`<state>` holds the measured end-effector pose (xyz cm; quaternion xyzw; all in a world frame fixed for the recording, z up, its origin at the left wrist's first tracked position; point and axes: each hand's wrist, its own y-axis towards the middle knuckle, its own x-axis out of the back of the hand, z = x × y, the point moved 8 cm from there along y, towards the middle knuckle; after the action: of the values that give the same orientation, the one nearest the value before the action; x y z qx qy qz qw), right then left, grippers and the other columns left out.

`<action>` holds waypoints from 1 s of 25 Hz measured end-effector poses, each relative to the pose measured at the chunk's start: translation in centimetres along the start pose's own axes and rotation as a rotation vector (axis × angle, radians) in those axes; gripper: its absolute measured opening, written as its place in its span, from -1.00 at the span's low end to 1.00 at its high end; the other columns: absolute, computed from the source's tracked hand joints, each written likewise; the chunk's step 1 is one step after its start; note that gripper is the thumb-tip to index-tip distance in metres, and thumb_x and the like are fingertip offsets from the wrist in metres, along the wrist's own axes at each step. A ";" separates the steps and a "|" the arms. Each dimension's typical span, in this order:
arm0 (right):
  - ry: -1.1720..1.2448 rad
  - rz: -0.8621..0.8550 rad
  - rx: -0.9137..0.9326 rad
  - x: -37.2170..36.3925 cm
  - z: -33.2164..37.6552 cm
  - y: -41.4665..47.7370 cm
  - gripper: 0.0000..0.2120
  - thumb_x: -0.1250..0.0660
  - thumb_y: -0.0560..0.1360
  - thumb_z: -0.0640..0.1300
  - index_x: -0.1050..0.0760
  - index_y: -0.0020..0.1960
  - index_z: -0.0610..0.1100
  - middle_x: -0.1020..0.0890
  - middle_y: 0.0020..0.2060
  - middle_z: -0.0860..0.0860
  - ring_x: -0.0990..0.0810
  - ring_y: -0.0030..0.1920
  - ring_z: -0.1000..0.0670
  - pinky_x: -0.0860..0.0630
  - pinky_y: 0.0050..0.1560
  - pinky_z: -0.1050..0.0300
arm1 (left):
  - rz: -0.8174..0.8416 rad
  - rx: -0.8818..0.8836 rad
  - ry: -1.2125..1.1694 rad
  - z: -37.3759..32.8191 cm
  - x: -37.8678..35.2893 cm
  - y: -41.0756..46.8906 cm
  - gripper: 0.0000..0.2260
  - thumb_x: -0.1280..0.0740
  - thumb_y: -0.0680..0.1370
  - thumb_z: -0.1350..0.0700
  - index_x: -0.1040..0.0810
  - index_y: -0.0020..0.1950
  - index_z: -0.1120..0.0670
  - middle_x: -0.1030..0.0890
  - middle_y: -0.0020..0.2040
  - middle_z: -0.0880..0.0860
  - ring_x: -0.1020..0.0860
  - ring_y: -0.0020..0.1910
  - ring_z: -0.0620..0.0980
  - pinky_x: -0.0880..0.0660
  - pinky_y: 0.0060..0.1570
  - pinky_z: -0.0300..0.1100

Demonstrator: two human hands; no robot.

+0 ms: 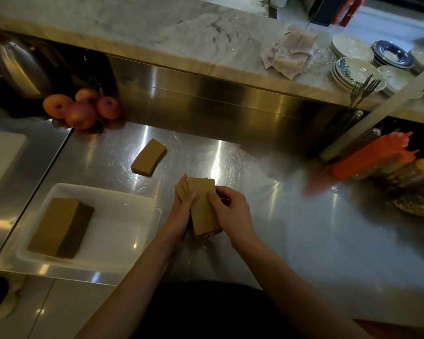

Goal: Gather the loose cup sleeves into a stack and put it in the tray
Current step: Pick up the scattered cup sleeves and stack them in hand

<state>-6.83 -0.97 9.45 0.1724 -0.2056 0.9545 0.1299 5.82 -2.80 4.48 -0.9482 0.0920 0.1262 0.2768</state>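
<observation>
We see one steel worktop (291,228) filling most of the view. One white tray (123,241) sits on it at 8 o'clock from the view centre. In the tray's left half lies one thick tray stack (56,226) of brown cup sleeves, lying flat.

We count three groups of sleeves: the tray stack, one held bundle (202,206) and one loose pile (148,156). The held bundle is at the centre, at 3 o'clock from the tray and just beside its right rim. Its top edges are slightly fanned. We cannot tell whether its lower edge touches the worktop.

Two hands hold the bundle. The left hand (181,214) has its grip closed round the left edge. The right hand (233,211) pinches the right edge with curled fingers.

The loose pile lies flat on the worktop at 11 o'clock from the bundle, apart from it. At 10 o'clock we count at least four apples (81,111), touching one another. At 2 o'clock we count two forks (364,90).
</observation>
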 end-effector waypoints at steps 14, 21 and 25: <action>0.126 0.155 -0.054 -0.8 -1.6 -1.0 -0.59 -0.06 0.65 0.05 -0.23 0.50 0.13 -0.44 0.37 0.06 -0.49 0.25 0.08 -0.51 0.21 0.12 | -0.069 -0.199 0.184 -1.4 -0.7 -0.8 -0.51 -0.07 0.66 -0.10 0.03 0.55 -0.33 -0.19 0.50 -0.13 -0.42 0.17 -0.31 -0.51 -0.06 -0.34; 0.112 0.250 -0.085 -0.9 -1.5 -1.1 -0.55 -0.05 0.65 0.08 -0.13 0.52 0.17 -0.34 0.44 0.06 -0.43 0.30 0.05 -0.42 0.22 0.18 | -0.005 -0.155 0.168 -1.3 -1.6 -1.1 -0.50 -0.01 0.69 -0.02 0.16 0.55 -0.29 -0.10 0.43 -0.17 -0.37 0.14 -0.36 -0.50 -0.09 -0.37; 0.241 0.258 -0.148 -1.4 -1.9 -1.1 -0.54 -0.05 0.64 0.11 -0.08 0.52 0.22 -0.32 0.44 0.08 -0.44 0.29 0.03 -0.44 0.28 0.06 | -0.021 -0.127 0.207 -1.0 -1.4 -0.9 -0.48 -0.03 0.68 -0.07 0.18 0.56 -0.27 -0.17 0.39 -0.14 -0.45 0.12 -0.23 -0.50 -0.06 -0.29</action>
<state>-5.76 0.61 7.70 0.0191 -0.2786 0.9593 0.0425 4.94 -2.44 6.20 -0.9726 0.1018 0.0304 0.2066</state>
